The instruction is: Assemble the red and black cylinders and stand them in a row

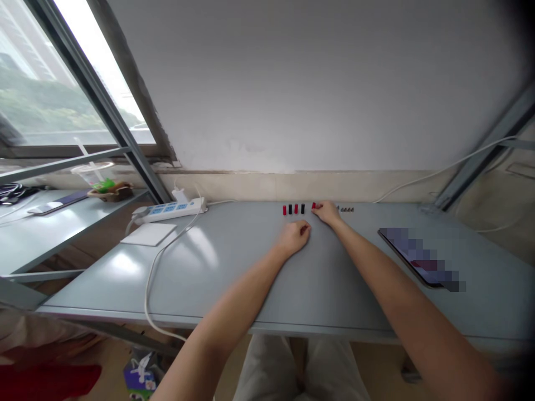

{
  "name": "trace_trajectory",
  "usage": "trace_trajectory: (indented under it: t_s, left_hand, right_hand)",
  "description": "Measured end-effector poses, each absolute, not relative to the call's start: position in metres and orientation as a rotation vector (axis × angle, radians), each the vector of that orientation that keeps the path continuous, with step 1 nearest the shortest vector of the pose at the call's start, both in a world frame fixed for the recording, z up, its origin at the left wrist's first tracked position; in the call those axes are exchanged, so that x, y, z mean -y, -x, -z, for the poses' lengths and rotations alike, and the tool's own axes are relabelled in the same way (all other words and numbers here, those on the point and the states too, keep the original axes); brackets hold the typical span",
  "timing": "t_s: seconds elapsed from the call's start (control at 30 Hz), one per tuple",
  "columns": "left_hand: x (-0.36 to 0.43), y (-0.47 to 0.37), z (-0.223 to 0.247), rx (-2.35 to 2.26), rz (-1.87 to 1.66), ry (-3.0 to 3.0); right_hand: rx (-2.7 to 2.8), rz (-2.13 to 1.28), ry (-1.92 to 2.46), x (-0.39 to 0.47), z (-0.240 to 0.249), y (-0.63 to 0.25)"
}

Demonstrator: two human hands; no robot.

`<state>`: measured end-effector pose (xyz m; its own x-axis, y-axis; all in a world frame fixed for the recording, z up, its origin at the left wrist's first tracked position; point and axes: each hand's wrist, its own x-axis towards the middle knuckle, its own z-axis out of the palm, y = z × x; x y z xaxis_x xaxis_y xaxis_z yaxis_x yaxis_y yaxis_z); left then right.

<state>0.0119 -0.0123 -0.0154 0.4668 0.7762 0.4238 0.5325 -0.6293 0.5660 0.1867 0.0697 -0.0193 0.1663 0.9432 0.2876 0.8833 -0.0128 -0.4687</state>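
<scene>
Right fingers pinching red cylinder, left curled

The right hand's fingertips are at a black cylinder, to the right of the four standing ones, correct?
Not quite: the head view shows the right hand's fingertips at a red cylinder, not a black one, to the right of the four standing cylinders.

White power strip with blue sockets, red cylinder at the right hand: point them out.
Long white power strip (173,209), head view: middle of top face.
Small red cylinder (313,205), head view: exposed upper end.
</scene>
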Motion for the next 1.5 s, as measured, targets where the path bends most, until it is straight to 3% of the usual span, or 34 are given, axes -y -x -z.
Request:
trace_trajectory:
  t_s: [0.87, 1.5]
  left_hand:
    - [0.013, -0.012, 0.016, -1.133, -0.894, -2.421]
    - [-0.013, -0.050, 0.004, -1.705, -0.706, -2.269]
  right_hand:
    - [1.766, -0.148, 2.031, -0.063, 0.017, -0.191]
    - [1.783, -0.094, 1.953, 0.010, 0.011, -0.187]
